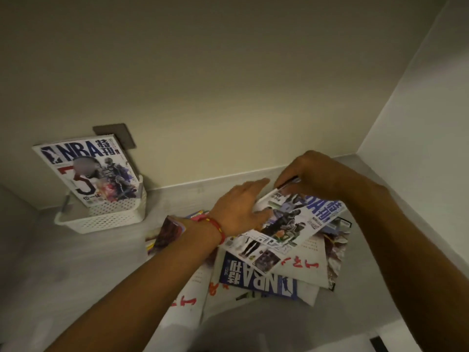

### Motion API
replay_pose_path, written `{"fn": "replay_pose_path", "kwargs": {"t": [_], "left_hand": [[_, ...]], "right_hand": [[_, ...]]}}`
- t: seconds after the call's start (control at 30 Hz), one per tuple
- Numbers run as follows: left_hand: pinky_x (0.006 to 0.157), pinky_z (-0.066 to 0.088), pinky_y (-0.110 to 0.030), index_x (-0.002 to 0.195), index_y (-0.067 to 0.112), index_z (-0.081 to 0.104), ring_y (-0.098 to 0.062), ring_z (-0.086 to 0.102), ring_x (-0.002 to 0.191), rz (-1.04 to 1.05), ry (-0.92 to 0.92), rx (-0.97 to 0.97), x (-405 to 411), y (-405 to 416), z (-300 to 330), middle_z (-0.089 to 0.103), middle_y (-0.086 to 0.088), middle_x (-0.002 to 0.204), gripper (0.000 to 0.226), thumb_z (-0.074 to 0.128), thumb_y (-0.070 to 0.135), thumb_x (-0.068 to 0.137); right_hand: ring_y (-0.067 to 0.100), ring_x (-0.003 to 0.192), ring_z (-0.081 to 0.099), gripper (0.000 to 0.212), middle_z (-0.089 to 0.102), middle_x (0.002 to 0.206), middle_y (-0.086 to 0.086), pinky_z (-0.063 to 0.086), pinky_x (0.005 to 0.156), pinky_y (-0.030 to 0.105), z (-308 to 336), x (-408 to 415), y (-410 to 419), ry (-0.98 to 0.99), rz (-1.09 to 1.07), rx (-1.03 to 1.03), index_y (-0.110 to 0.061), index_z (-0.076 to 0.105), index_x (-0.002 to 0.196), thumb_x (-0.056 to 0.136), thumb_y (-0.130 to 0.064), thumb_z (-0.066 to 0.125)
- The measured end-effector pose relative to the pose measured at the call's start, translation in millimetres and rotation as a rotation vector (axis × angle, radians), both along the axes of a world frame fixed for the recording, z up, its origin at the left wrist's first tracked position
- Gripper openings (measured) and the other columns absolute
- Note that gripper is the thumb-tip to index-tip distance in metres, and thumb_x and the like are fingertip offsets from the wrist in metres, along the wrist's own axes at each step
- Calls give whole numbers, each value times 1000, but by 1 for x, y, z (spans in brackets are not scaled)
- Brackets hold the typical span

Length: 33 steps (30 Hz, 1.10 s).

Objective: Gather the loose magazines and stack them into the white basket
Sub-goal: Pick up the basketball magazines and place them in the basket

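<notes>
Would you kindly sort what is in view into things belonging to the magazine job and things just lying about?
Job: white basket; NBA magazine standing in it; top magazine held by left hand and right hand; loose magazines.
Just there: grey wall plate; red wrist string.

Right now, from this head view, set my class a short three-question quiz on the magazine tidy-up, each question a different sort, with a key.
1. True or false: one magazine already stands in the white basket.
2. Which of the hands lies flat on the top magazine of the pile? A) left hand B) right hand
3. Fill in: the wrist with the red bracelet is the ____ one.

Key: 1 true. 2 A; the right hand grips the magazine's far edge. 3 left.
</notes>
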<state>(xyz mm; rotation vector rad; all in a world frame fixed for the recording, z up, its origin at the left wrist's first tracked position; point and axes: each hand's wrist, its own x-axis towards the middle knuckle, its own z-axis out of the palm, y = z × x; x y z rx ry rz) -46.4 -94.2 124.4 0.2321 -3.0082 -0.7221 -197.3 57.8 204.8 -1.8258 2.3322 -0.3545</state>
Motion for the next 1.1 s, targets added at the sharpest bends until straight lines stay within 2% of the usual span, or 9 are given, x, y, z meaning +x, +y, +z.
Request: {"fn": "replay_pose_path", "kwargs": {"t": [0.1,0.27,0.37,0.43,0.5,0.63,0.77,0.9,1.1], "left_hand": [[82,56,-41,140,29,49,-29,67,94,92,44,398,34,-15,-11,70,-12,111,43,54,21,97],[79,61,-43,122,26,63,-20,72,91,352,223,592,103,-62,-21,74,-5,103,31,52,12,96],[59,60,-27,112,20,66,-12,71,69,486,336,843,148,-98,-18,73,-3,83,26,53,3,96],[68,60,-32,113,16,65,-18,72,80,541,366,826,176,-128,-18,75,-3,90,22,56,7,96],[78,61,-33,114,21,64,-23,72,92,576,358,788,202,-158,-18,75,-8,104,22,57,11,96],[74,61,-25,114,36,61,-14,73,93,683,385,814,246,-215,-23,74,4,109,24,59,20,95],[76,57,-23,115,35,61,-7,70,96,791,534,768,262,-275,-11,71,7,110,18,52,33,99],[61,51,-11,109,21,64,1,66,79,850,591,485,269,-334,12,71,10,95,18,54,30,99],[74,51,-27,107,9,71,-20,67,83,952,422,275,260,-403,6,74,-8,94,30,57,33,96]], "right_hand": [[3,73,63,20,76,89,-11,56,71,32,-1,27,-38,31,79,-23,-28,77,97,77,-29,80],[10,118,54,65,53,140,-5,47,94,31,-40,44,-71,-357,-254,-406,-33,44,140,83,-43,72],[24,127,48,67,39,152,7,44,98,43,-83,68,-98,-908,-686,-501,-27,35,145,89,-52,61],[34,117,58,65,52,142,19,44,99,49,-110,92,-122,-1478,-686,-313,-19,49,138,86,-58,58],[38,112,64,56,66,125,16,47,96,54,-125,125,-146,-1713,-560,-101,-18,62,125,86,-59,59],[26,98,72,19,72,115,9,60,67,36,-126,165,-208,-1261,-419,-281,-20,65,115,98,-20,56],[18,84,73,19,77,103,4,60,74,35,-92,183,-273,-557,-228,-398,-10,74,107,92,-17,66],[10,79,72,20,77,101,3,53,63,14,-60,192,-335,-430,-235,-508,-10,74,106,92,-21,65],[14,84,72,23,75,108,3,56,71,22,-64,189,-399,-404,-348,-506,-11,73,108,92,-26,65]]}}
